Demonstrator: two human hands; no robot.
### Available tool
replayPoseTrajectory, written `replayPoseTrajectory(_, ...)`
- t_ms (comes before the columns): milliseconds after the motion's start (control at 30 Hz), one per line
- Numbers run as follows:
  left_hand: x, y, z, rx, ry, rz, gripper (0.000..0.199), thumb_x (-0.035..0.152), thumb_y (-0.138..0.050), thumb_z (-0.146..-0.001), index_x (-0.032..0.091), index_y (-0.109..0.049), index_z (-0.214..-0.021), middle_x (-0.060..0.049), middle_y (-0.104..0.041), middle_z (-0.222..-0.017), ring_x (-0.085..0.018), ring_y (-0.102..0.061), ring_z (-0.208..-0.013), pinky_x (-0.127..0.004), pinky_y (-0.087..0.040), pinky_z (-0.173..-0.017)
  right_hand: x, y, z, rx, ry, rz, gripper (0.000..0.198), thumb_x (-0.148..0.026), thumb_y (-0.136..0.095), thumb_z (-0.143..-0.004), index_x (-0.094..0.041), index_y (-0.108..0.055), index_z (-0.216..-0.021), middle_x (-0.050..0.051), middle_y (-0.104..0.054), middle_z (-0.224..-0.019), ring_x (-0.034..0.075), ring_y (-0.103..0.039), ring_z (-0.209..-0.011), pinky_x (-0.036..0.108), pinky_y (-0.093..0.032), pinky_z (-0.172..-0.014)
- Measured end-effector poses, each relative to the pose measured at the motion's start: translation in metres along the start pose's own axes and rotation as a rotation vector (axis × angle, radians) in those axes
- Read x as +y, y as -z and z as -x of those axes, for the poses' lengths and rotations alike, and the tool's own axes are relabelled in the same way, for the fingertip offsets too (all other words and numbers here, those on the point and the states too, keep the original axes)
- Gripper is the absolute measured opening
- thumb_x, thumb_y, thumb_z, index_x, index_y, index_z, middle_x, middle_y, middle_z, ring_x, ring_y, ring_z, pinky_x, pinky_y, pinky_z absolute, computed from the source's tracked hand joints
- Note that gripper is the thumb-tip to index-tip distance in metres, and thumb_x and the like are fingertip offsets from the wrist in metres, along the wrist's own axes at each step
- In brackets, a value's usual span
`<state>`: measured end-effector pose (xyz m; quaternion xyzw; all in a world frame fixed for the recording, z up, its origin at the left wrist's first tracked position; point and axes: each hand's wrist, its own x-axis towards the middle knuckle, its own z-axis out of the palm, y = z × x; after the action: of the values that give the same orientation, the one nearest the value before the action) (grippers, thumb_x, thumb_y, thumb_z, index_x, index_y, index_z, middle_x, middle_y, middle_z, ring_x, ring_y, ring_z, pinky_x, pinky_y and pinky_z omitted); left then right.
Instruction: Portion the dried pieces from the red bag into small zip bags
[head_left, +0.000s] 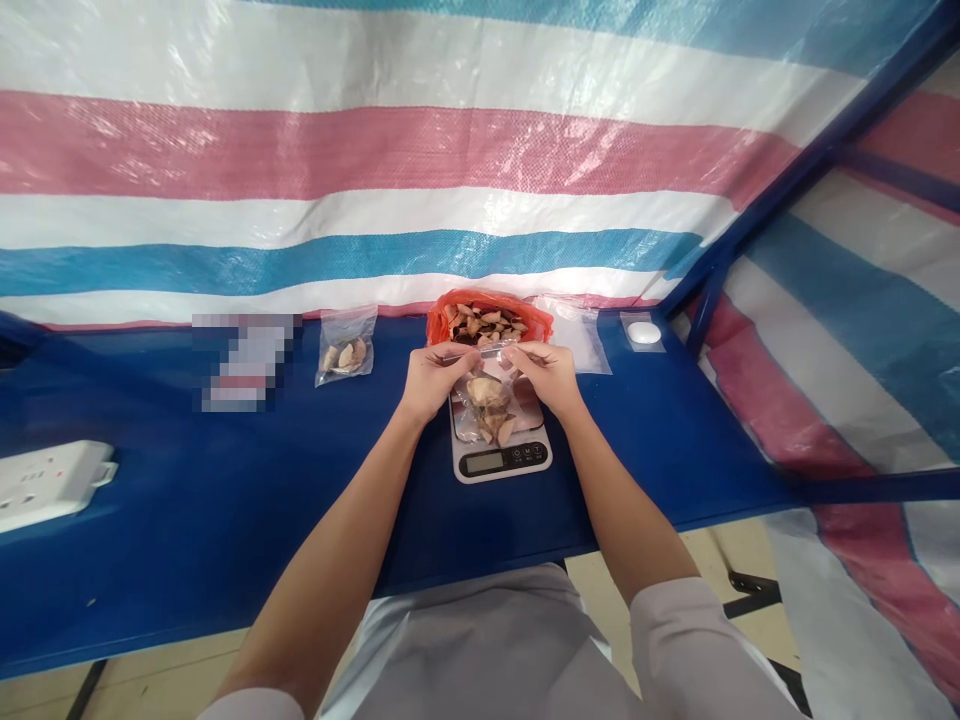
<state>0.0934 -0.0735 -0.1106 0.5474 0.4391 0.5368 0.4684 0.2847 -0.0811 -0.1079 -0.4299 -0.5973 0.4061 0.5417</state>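
Note:
A clear zip bag with several pale brown dried slices hangs over the kitchen scale. My left hand pinches its top edge on the left. On the right, my right hand pinches the same edge, fingers closed. The scale is white with a dark display and a few buttons; whether the bag's bottom touches its plate I cannot tell. Just behind my hands lies an open red plastic bag, full of similar dried pieces.
Another filled clear bag lies at the left on the blue table. Flat clear bags and a small bag with a white oval item lie right. A white power strip sits far left. Striped sheeting hangs behind.

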Motion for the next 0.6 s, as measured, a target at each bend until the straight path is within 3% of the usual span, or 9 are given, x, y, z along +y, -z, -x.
replayPoseTrajectory(400, -0.0039, 0.0032, -0.0015, 0.052, -0.002, 0.093, 0.029, 0.045, -0.084, -0.066, 0.017, -0.077, -0.072, -0.005, -0.075, -0.071, -0.017, -0.067, -0.065, -0.029, -0.055, -0.069, -0.0009, 0.0023, -0.0018, 0.055, -0.055, -0.032, 0.036, -0.056, -0.074, -0.075, -0.021, -0.076, -0.08, 0.002, -0.074, -0.072, 0.017, -0.069, -0.066, 0.03, -0.06, -0.062)
replayPoseTrajectory(600, -0.002, 0.0025, -0.0001, 0.021, -0.04, 0.053, 0.029, 0.044, -0.084, -0.068, 0.017, -0.077, -0.073, -0.005, -0.074, -0.071, -0.017, -0.067, -0.066, -0.03, -0.055, -0.07, 0.0012, 0.0002, -0.0003, -0.001, -0.043, 0.005, 0.035, -0.054, -0.071, -0.08, -0.02, -0.077, -0.084, 0.004, -0.077, -0.077, 0.02, -0.072, -0.072, 0.031, -0.059, -0.067)
